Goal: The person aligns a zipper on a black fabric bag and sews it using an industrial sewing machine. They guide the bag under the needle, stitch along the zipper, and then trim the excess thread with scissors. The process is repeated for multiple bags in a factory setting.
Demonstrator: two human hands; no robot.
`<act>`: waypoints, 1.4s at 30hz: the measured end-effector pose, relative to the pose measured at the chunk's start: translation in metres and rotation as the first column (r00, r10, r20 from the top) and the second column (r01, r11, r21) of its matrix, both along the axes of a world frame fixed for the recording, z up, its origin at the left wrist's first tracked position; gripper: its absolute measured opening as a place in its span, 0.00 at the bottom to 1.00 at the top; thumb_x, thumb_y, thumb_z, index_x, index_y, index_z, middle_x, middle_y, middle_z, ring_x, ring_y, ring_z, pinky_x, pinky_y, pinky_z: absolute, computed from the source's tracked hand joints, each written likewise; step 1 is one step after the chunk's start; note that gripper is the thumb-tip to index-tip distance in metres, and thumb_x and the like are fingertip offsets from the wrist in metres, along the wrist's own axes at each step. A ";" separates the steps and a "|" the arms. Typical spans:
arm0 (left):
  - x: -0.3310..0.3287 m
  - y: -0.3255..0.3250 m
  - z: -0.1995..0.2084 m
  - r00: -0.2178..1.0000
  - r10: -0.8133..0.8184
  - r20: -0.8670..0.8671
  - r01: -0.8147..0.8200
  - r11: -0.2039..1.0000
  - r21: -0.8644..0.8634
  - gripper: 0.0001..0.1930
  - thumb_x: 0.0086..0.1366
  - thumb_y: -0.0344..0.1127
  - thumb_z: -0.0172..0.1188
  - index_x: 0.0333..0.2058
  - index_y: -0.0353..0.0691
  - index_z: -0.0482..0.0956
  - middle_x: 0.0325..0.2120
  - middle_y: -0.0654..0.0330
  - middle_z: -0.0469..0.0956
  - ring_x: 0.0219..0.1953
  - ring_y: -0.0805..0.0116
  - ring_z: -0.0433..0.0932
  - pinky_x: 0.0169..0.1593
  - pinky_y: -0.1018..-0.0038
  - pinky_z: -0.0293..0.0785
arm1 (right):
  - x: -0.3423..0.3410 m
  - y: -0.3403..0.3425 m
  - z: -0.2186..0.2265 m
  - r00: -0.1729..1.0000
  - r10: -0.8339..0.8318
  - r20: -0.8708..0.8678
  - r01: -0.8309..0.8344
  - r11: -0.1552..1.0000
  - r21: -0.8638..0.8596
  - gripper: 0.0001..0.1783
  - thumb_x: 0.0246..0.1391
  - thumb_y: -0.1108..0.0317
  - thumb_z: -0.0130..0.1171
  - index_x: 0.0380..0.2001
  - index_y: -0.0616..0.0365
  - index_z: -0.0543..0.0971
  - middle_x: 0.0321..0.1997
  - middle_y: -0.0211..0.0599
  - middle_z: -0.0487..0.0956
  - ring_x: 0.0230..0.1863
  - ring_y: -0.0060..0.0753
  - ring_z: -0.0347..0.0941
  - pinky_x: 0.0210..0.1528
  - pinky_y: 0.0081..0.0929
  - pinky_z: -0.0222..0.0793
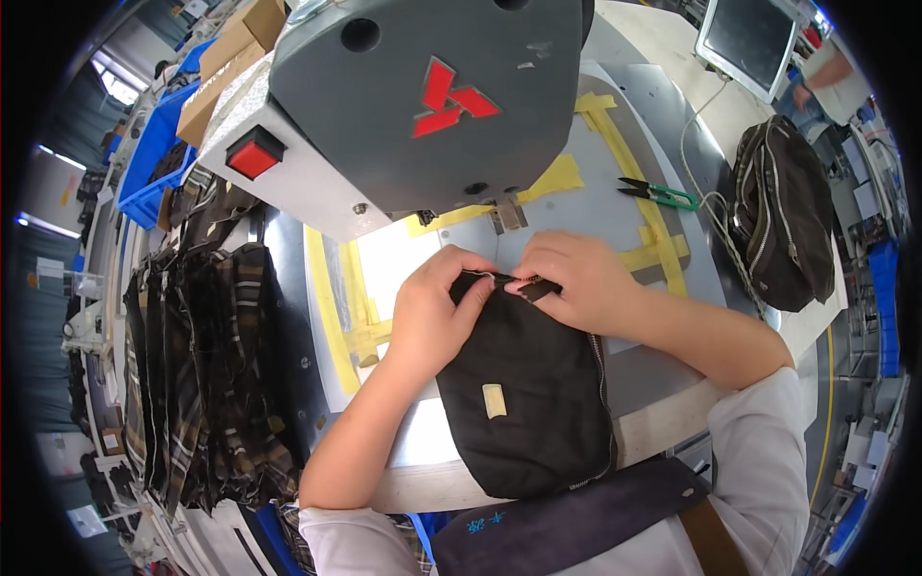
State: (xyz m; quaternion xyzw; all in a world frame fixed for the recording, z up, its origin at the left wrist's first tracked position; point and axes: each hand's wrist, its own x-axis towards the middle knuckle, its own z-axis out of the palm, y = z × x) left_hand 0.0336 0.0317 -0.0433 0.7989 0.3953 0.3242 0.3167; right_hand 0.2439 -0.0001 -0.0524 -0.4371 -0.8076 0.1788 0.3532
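Note:
A black fabric pouch [538,394] with a zipper down its right side and a small pale yellow tag lies in front of me, its lower end near the table's front edge. At its top edge, my left hand [437,302] pinches the cloth between thumb and fingers. Close beside it, my right hand [576,283] grips the same edge, where a short zipper end shows. Both hands are closed, just below the head of a grey sewing machine [432,106]. The machine's metal foot [509,216] stands a little beyond my fingers, apart from the pouch.
Green-handled thread snips [663,196] lie on the plate at the right, near a pale cord. Beyond are a finished-looking black zippered bag [783,216] and a screen [749,38]. Plaid fabric pieces [206,355] hang at left, below a blue bin [158,173]. Yellow tape [331,317] marks the plate.

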 end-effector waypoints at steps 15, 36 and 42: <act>-0.005 0.010 0.000 0.963 -0.236 0.126 0.216 0.964 0.155 0.12 0.46 0.20 0.68 0.30 0.39 0.79 0.27 0.60 0.80 0.31 0.61 0.80 0.35 0.71 0.75 | 0.007 0.002 0.014 0.940 0.101 -0.325 -0.200 0.936 -0.290 0.07 0.53 0.66 0.64 0.33 0.58 0.82 0.30 0.31 0.81 0.31 0.24 0.76 0.36 0.23 0.71; 0.004 0.005 0.002 0.970 -0.239 0.055 0.216 0.939 0.269 0.14 0.45 0.18 0.67 0.32 0.37 0.79 0.29 0.56 0.80 0.31 0.60 0.80 0.35 0.71 0.75 | -0.002 -0.004 0.002 0.967 -0.031 -0.252 -0.019 0.981 -0.193 0.08 0.47 0.68 0.66 0.29 0.58 0.79 0.25 0.34 0.79 0.25 0.29 0.74 0.29 0.26 0.71; 0.004 0.003 0.001 0.981 -0.185 -0.053 0.188 0.857 0.479 0.12 0.43 0.22 0.70 0.28 0.42 0.80 0.27 0.60 0.78 0.26 0.63 0.78 0.27 0.73 0.73 | -0.006 0.002 0.003 0.914 -0.144 -0.380 -0.047 0.892 -0.450 0.10 0.49 0.66 0.64 0.31 0.60 0.76 0.24 0.35 0.78 0.26 0.26 0.74 0.31 0.25 0.70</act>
